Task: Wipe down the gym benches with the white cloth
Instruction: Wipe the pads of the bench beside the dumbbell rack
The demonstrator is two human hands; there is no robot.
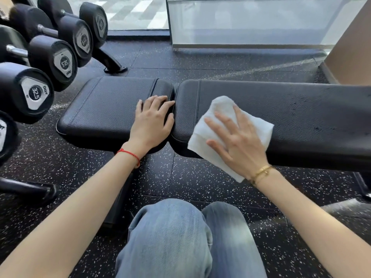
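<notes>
A black padded gym bench lies across the view in two parts: a short seat pad (108,109) on the left and a long back pad (301,117) on the right, with a narrow gap between them. My left hand (151,123) rests flat on the seat pad's right end, fingers spread, holding nothing. My right hand (239,141) presses the white cloth (218,109) flat against the back pad's left end, fingers spread over it. A corner of the cloth hangs over the bench's near edge.
A rack of black dumbbells (40,63) stands at the left, close to the seat pad. My knees in blue jeans (180,237) are just before the bench. Speckled black rubber floor (190,185) surrounds it; a glass panel (251,21) stands behind.
</notes>
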